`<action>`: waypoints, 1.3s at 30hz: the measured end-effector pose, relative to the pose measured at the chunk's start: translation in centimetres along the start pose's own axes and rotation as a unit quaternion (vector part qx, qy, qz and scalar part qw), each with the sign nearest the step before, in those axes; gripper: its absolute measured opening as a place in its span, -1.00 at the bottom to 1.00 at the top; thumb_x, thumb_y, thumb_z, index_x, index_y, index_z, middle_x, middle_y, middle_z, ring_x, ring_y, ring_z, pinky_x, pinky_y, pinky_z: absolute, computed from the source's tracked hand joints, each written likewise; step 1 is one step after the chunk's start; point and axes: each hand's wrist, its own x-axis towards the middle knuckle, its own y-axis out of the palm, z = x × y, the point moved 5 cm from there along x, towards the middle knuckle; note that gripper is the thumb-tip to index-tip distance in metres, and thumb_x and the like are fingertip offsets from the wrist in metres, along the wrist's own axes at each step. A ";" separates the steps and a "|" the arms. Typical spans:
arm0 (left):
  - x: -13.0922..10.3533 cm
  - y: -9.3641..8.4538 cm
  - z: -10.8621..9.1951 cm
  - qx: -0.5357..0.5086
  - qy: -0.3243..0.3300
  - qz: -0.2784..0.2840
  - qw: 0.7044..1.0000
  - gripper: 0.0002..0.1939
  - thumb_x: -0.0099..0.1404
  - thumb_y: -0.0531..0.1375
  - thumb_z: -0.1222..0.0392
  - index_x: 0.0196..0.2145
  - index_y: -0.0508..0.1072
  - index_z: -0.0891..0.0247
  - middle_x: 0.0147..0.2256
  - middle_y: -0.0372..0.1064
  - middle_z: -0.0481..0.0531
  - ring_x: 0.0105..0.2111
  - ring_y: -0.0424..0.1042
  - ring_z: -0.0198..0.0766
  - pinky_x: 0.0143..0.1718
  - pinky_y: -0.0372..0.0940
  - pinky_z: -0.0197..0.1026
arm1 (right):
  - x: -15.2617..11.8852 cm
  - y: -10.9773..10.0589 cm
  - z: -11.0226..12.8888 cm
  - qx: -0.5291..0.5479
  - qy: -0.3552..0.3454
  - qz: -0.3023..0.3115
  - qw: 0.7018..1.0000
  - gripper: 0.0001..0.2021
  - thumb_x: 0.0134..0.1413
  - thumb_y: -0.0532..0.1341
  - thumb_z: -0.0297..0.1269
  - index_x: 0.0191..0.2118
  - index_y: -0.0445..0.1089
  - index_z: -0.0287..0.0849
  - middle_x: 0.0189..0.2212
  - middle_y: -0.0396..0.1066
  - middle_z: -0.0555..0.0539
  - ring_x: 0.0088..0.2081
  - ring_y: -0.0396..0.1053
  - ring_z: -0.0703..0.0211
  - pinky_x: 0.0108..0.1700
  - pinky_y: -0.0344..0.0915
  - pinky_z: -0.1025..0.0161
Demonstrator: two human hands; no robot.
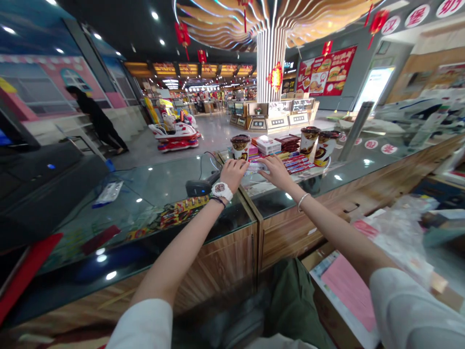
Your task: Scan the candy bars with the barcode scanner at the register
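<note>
Both of my hands are on a small whitish packet (pixel 255 167) over the glass counter; its print is too small to read. My left hand (pixel 234 173), wearing a white watch, has its fingers closed on the left end. At the other end is my right hand (pixel 276 170), its fingers curled over the packet. Just beyond them stand a lidded snack cup (pixel 240 147), a white box (pixel 268 145) and dark red packets (pixel 289 143). Red stick-shaped snack packs (pixel 298 164) lie right of my right hand, beside two more lidded cups (pixel 308 141).
A black handheld scanner (pixel 199 188) lies left of my left wrist, with a cable behind it. Colourful packets (pixel 178 212) show under the glass. A metal post (pixel 358 130) rises at the right. Below is an open box with pink paper (pixel 348 288). A person (pixel 96 116) leans far left.
</note>
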 end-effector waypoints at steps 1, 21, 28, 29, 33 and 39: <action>-0.3 -0.5 0.5 0.003 -0.002 -0.003 1.000 -0.58 0.45 -0.07 0.33 0.12 0.42 0.13 0.10 0.41 0.11 0.07 0.34 -0.06 0.19 0.14 0.05 | 0.6 0.0 0.7 0.003 -0.010 -0.005 1.000 -0.63 0.27 0.14 -0.20 0.15 0.34 -0.13 0.00 0.40 -0.19 0.12 0.27 -0.10 0.33 -0.06 -0.08; -8.5 -6.5 14.3 0.081 -0.133 -0.045 0.987 -0.68 0.41 0.07 0.22 0.07 0.44 0.15 0.04 0.44 0.11 0.06 0.39 -0.08 0.32 0.02 0.11 | 11.5 6.7 14.3 0.066 -0.109 -0.024 0.992 -0.65 0.26 0.17 -0.19 0.13 0.41 -0.03 0.03 0.39 -0.14 0.10 0.30 -0.06 0.38 -0.18 -0.19; -10.0 -4.9 15.8 0.073 -0.137 -0.010 0.988 -0.65 0.42 0.06 0.21 0.12 0.41 0.14 0.04 0.45 0.06 0.06 0.39 -0.14 0.35 -0.04 0.09 | 10.9 9.3 15.2 0.085 -0.107 -0.012 0.991 -0.64 0.25 0.18 -0.19 0.13 0.41 0.00 0.02 0.41 -0.14 0.12 0.31 -0.06 0.38 -0.15 -0.18; -10.2 -4.7 15.7 0.071 -0.136 -0.005 0.988 -0.64 0.42 0.06 0.20 0.13 0.40 0.15 0.04 0.45 0.06 0.07 0.38 -0.14 0.35 -0.03 0.08 | 10.8 9.5 15.1 0.097 -0.106 -0.013 0.990 -0.62 0.23 0.20 -0.18 0.16 0.38 0.01 0.06 0.39 -0.14 0.15 0.29 -0.07 0.38 -0.15 -0.18; -10.8 -4.8 15.5 0.073 -0.152 -0.010 0.986 -0.63 0.42 0.06 0.20 0.15 0.40 0.14 0.05 0.45 0.07 0.09 0.37 -0.14 0.33 0.01 0.06 | 11.0 9.8 12.8 0.212 -0.021 -0.072 0.974 -0.41 0.14 0.26 -0.06 0.26 0.25 -0.11 0.22 0.25 -0.24 0.25 0.18 -0.14 0.31 0.03 -0.15; -11.2 -5.6 15.5 0.075 -0.149 -0.027 0.986 -0.62 0.42 0.07 0.20 0.15 0.41 0.13 0.04 0.46 0.08 0.06 0.38 -0.12 0.34 0.00 0.09 | 11.5 12.4 9.4 0.485 0.138 -0.038 0.862 -0.48 -0.05 0.27 0.22 -0.24 0.49 -0.21 -0.29 0.52 -0.12 -0.19 0.45 0.00 -0.07 0.39 0.04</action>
